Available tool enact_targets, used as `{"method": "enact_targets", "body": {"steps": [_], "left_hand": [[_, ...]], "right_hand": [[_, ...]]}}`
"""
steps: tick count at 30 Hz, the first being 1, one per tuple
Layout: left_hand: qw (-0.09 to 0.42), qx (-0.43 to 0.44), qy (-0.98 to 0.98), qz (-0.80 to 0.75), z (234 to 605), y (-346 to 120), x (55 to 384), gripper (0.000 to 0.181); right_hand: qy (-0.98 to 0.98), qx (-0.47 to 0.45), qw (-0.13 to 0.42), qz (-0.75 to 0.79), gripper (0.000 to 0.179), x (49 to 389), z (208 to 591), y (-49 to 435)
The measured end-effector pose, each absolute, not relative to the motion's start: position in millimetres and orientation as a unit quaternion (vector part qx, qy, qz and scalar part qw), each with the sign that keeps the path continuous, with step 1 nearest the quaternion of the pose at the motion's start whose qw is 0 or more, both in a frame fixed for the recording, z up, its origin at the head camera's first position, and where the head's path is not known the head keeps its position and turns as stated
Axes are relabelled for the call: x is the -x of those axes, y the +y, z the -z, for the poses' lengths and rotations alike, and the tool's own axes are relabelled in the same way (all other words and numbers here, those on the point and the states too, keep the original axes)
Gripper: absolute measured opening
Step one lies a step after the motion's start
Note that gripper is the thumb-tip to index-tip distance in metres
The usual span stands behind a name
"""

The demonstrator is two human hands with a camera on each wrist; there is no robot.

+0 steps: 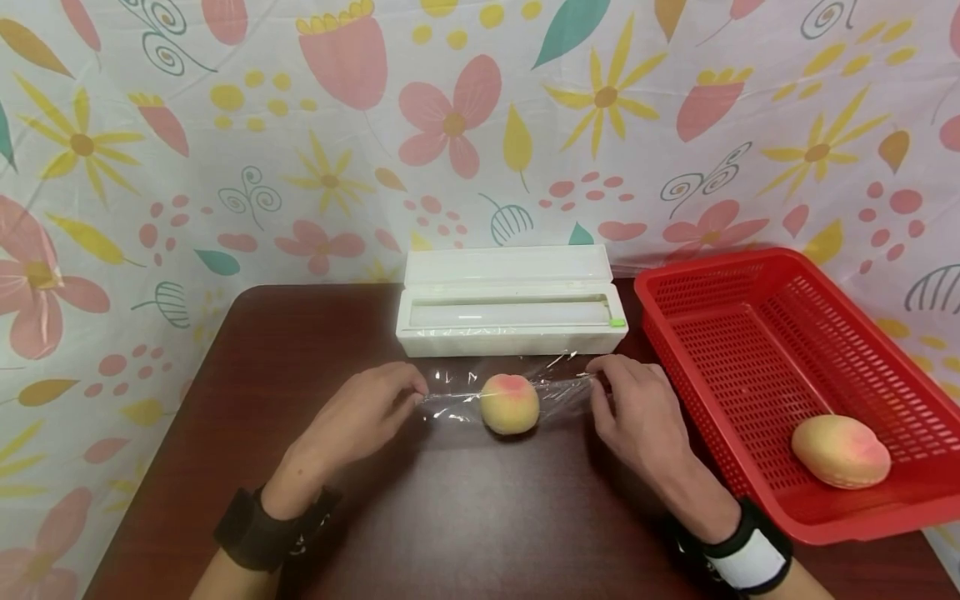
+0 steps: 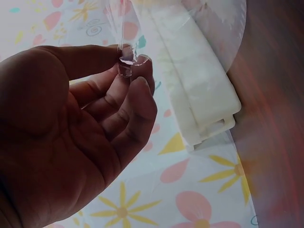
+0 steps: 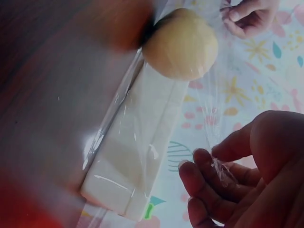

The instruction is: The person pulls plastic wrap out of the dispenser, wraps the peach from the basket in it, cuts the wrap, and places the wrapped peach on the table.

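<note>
A clear sheet of plastic wrap (image 1: 452,403) stretches between the two hands in the head view. My left hand (image 1: 367,408) pinches its left end between thumb and fingertips, and my right hand (image 1: 637,412) pinches the right end. Between the hands is a yellow-pink peach (image 1: 510,404), touching the film; how far the film covers it cannot be made out. In the left wrist view, bunched film (image 2: 127,59) shows at the fingertips. The right wrist view has the peach (image 3: 180,45) above gathered film (image 3: 216,161) at my right fingers.
Behind the peach stands a white wrap dispenser box (image 1: 513,343), lid raised, with a roll inside and a green tab (image 1: 617,322). To the right, a red basket (image 1: 720,425) holds another peach (image 1: 842,452). A flowered cloth (image 1: 450,200) hangs behind the dark table (image 1: 480,533).
</note>
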State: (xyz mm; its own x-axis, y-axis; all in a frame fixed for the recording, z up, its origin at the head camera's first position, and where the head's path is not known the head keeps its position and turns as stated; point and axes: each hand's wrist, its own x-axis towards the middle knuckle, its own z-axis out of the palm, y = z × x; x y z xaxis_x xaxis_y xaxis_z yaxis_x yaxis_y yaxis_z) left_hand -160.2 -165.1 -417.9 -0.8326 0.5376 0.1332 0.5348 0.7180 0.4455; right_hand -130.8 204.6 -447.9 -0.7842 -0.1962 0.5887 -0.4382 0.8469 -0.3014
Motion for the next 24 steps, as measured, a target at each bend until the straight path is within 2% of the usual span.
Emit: {"method": "enact_targets", "body": {"steps": [8,20,24], "left_hand": [[-0.024,-0.278,0.925,-0.259,418.7,-168.0,163.8,0.010],[-0.078,-0.246,0.922,-0.290,418.9,-170.0,168.6,0.011],[-0.086,-0.236,0.921,-0.298,419.2,-170.8,170.1,0.012]], "right_hand": [[-0.922,-0.123,0.282,-0.236,0.011,131.0,447.4,205.0],[-0.909,-0.112,0.311,-0.253,0.018,133.1,448.7,205.2],[-0.900,-0.118,0.333,-0.257,0.016,135.5,448.2,205.2]]}}
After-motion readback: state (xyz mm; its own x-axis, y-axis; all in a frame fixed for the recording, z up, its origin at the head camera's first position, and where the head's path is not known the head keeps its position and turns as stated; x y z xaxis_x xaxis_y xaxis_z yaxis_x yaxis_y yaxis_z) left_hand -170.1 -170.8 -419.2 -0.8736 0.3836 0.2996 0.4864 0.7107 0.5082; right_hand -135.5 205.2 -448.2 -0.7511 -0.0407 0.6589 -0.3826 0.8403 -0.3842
